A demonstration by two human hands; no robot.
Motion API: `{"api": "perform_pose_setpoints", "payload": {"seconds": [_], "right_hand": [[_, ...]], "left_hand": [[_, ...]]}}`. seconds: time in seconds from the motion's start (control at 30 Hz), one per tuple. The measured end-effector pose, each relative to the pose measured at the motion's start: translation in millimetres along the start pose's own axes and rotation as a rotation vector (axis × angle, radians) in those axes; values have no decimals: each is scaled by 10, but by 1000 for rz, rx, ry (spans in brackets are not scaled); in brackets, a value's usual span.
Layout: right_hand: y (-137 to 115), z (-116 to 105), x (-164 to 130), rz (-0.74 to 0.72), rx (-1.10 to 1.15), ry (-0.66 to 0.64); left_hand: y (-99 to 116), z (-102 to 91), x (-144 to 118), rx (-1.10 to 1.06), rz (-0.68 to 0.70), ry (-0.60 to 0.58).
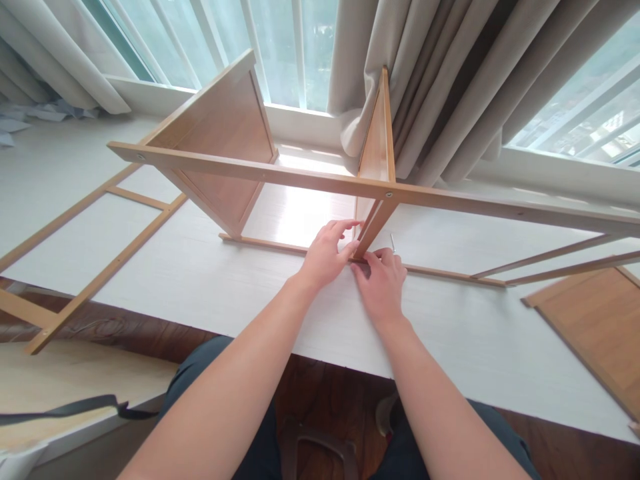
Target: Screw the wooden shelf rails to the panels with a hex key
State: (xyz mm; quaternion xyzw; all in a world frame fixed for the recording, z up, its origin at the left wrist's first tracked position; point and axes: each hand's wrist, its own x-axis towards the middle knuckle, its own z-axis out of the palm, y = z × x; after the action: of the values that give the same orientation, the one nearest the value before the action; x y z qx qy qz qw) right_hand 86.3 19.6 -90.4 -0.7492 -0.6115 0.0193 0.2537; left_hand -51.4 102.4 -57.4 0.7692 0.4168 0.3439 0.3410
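A wooden shelf frame lies on its side on the white surface, its long upper rail [300, 179] running across the view. The middle shelf panel [376, 147] stands on edge between this rail and the lower rail [435, 272]. At the panel's lower corner, my left hand [325, 253] closes thumb and fingers about its edge. My right hand [383, 283] is beside it, fingers curled over the lower rail at the same joint; its fingertips are partly hidden. A small thin metal piece [393, 243] shows just beyond the right knuckles.
Another wooden panel [215, 133] is joined at the frame's left end. A ladder-like wooden side frame [100, 287] lies at left, overhanging the white surface [200, 293]. A loose wooden panel [595, 327] rests at right. Curtains [450, 80] hang behind.
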Motion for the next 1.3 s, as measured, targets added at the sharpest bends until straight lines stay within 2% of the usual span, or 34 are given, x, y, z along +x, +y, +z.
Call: {"api": "perform_pose_setpoints", "payload": {"seconds": [0.13, 0.3, 0.7, 0.97, 1.17, 1.3], "right_hand": [[0, 1, 7, -3, -16, -13], [-1, -3, 20, 22, -42, -37], [-19, -36, 49, 64, -29, -115], [-23, -117, 65, 29, -9, -141], [168, -190, 134, 14, 200, -43], [264, -267, 195, 138, 95, 22]], "left_hand": [[-18, 73, -1, -6, -51, -21], [-13, 119, 6, 115, -84, -49], [35, 120, 6, 235, -146, -67], [21, 75, -8, 241, -79, -94], [-7, -6, -38, 390, -66, -97], [23, -54, -107, 427, -67, -116]]}}
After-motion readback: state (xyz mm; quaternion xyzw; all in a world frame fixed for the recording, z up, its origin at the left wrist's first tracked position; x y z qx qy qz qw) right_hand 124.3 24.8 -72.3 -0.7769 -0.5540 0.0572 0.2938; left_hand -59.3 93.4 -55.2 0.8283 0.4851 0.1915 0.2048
